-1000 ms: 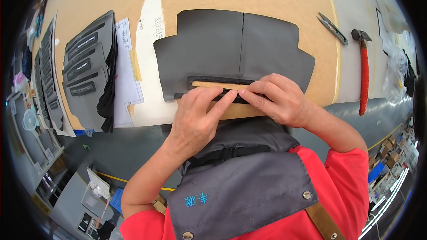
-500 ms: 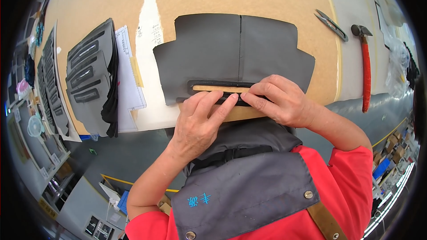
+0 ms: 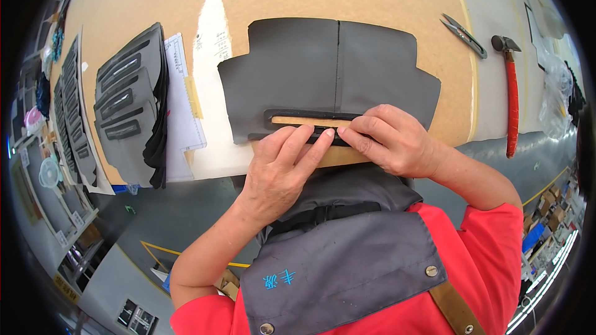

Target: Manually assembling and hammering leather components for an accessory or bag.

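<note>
Centrally, one dark grey leather panel [image 3: 335, 80] is laid flat on the workbench [image 3: 143, 0], its slot edge pressed under both hands. Left hand [image 3: 279, 167] fingers are extended flat; right hand [image 3: 391, 139] fingertips are pressed down together. One hammer [image 3: 510, 96], one pair of snips [image 3: 464, 35] and one stack of cut panels [image 3: 127, 105] are seen.

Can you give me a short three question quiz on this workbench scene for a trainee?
1. True or false: both hands press on the dark grey cut piece at its slot.
2. Which tool lies nearest the hammer? A) snips B) ruler C) brush
3. On which side of the person does the stack of grey pieces lie?

Key:
1. True: the left hand and the right hand rest their fingertips along the slot.
2. A
3. The left.
</note>
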A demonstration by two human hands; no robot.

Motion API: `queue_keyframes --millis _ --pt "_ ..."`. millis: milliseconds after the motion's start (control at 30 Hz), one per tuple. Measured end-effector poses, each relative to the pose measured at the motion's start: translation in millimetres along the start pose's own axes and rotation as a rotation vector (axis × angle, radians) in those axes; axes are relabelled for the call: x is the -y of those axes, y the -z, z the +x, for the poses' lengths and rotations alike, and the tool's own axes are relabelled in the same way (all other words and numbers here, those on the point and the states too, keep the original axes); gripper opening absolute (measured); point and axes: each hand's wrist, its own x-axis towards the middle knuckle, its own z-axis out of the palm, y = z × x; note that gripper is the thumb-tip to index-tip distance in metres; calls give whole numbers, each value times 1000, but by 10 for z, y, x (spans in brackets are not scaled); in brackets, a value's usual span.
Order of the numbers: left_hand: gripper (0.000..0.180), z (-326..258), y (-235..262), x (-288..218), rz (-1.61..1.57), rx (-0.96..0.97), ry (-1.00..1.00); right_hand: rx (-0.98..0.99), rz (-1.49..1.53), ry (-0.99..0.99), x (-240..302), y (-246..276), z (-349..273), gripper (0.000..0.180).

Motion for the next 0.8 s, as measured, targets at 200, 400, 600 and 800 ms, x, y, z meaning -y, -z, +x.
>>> queue_keyframes --millis 200,400,600,800 --pt "54 -16 -31 -6 26 -7 -17 -19 -44 84 -13 -22 -12 40" --pt "65 7 -48 -48 18 -44 6 30 -84 100 -1 13 -6 34" --pt "61 6 -24 -41 76 -18 -6 -35 -6 -24 -12 -8 -17 35" --pt "57 -37 -20 -26 75 -14 -17 25 55 -93 4 40 -47 36"
